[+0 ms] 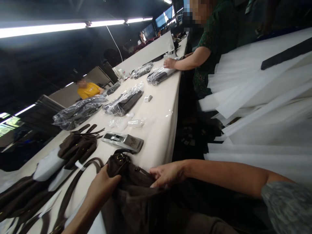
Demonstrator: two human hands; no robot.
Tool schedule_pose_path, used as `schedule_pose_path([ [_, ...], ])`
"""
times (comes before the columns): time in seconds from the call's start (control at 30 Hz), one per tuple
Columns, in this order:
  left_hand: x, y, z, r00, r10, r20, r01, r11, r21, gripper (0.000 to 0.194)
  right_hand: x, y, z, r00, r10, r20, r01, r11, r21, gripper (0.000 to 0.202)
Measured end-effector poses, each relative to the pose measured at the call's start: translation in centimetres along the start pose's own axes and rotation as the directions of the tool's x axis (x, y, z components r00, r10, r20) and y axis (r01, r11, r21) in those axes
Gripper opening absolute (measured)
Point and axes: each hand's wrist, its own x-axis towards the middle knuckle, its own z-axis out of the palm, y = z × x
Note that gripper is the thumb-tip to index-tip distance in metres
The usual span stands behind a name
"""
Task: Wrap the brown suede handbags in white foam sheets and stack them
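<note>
A dark brown bag (136, 201) with brass-coloured fittings and a strap hangs at the near edge of the table. My left hand (103, 183) is closed on its left upper side, thumb on the fabric. On the opposite side, my right hand (168, 174) grips the bag's upper edge, with some fingertips hidden behind the cloth. Just beyond the bag lies a grey tape dispenser (123, 141). Several more brown bags (78, 146), some with white paper around them, lie to the left.
Plastic-wrapped dark bags (124, 100) lie along the white table (158, 123). A co-worker in dark green (207, 55) handles one at the right edge; another in yellow (89, 90) is on the left. White sheets (255, 130) are stacked at right.
</note>
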Motion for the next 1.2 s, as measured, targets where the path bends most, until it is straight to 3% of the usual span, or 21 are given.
schedule_pose_path([
  [0.1, 0.2, 0.5, 0.4, 1.000, 0.018, -0.014, -0.017, 0.999, 0.037, 0.051, -0.6, 1.8, 0.1, 1.000, 0.012, -0.007, -0.012, 0.996, 0.093, 0.056],
  [0.17, 0.4, 0.8, 0.6, 0.999, 0.023, -0.022, -0.022, 0.999, 0.045, 0.059, -0.7, 2.5, 0.6, 0.986, -0.007, -0.168, 0.011, 1.000, 0.026, 0.048],
  [0.27, 0.3, 1.4, 1.1, 0.997, 0.019, -0.078, -0.015, 0.999, 0.052, 0.081, -0.5, 3.1, 1.3, 0.900, -0.165, -0.404, 0.073, 0.970, -0.233, 0.032],
  [0.33, -0.2, 2.0, 1.4, 0.993, 0.009, -0.121, -0.006, 1.000, 0.023, 0.093, -0.3, 3.2, 1.4, 0.842, -0.256, -0.475, 0.087, 0.933, -0.350, 0.028],
  [0.4, -0.9, 2.7, 1.6, 0.992, 0.023, -0.123, -0.022, 1.000, 0.010, 0.089, -0.2, 3.0, 1.1, 0.799, -0.311, -0.514, 0.091, 0.908, -0.409, 0.029],
  [0.47, -1.9, 3.0, 1.6, 0.994, 0.061, -0.087, -0.058, 0.998, 0.035, 0.076, -0.5, 2.6, 0.5, 0.764, -0.371, -0.527, 0.094, 0.873, -0.479, 0.037],
  [0.53, -2.7, 3.1, 1.6, 0.994, 0.099, -0.046, -0.096, 0.994, 0.057, 0.067, -1.4, 1.9, 0.1, 0.765, -0.410, -0.497, 0.050, 0.807, -0.589, 0.043],
  [0.63, -3.3, 3.1, 2.0, 0.991, 0.127, -0.043, -0.126, 0.992, 0.026, 0.062, -3.2, 0.2, 0.2, 0.744, -0.524, -0.415, -0.065, 0.560, -0.826, 0.035],
  [0.7, -3.3, 3.1, 2.4, 0.989, 0.137, -0.054, -0.135, 0.990, 0.045, 0.062, -3.9, -1.1, 0.9, 0.660, -0.666, -0.347, -0.078, 0.399, -0.914, 0.024],
  [0.77, -3.0, 3.3, 2.9, 0.989, 0.135, -0.054, -0.130, 0.988, 0.087, 0.064, -3.6, -2.2, 1.8, 0.582, -0.754, -0.304, 0.021, 0.387, -0.922, 0.024],
  [0.8, -2.7, 3.3, 3.0, 0.990, 0.129, -0.052, -0.123, 0.987, 0.105, 0.064, -3.0, -2.7, 2.3, 0.590, -0.745, -0.311, 0.103, 0.451, -0.886, 0.024],
  [0.83, -2.4, 3.4, 3.1, 0.991, 0.125, -0.051, -0.119, 0.987, 0.110, 0.064, -2.2, -3.1, 2.7, 0.638, -0.690, -0.340, 0.183, 0.565, -0.804, 0.022],
  [0.9, -1.7, 3.2, 3.1, 0.991, 0.127, -0.041, -0.123, 0.989, 0.077, 0.061, -0.2, -3.5, 3.3, 0.809, -0.450, -0.378, 0.261, 0.852, -0.455, 0.021],
  [0.93, -1.4, 3.1, 3.0, 0.991, 0.131, -0.024, -0.130, 0.991, 0.032, 0.060, 0.8, -3.6, 3.5, 0.886, -0.308, -0.346, 0.242, 0.945, -0.221, 0.024],
  [0.97, -1.1, 2.9, 2.8, 0.991, 0.133, 0.003, -0.133, 0.990, -0.036, 0.060, 1.6, -3.7, 3.7, 0.939, -0.196, -0.283, 0.204, 0.979, -0.001, 0.028],
  [1.03, -0.7, 2.6, 2.3, 0.990, 0.127, 0.067, -0.110, 0.972, -0.208, 0.062, 2.6, -3.7, 3.9, 0.982, -0.096, -0.160, 0.139, 0.949, 0.283, 0.029],
  [1.07, -0.7, 2.5, 2.1, 0.989, 0.116, 0.088, -0.087, 0.955, -0.285, 0.062, 2.9, -3.7, 4.0, 0.989, -0.084, -0.125, 0.121, 0.938, 0.325, 0.027],
  [1.2, -0.9, 2.0, 1.4, 0.986, 0.068, 0.155, 0.016, 0.874, -0.486, 0.055, 3.4, -3.3, 4.0, 0.991, -0.050, -0.127, 0.069, 0.987, 0.148, 0.026],
])
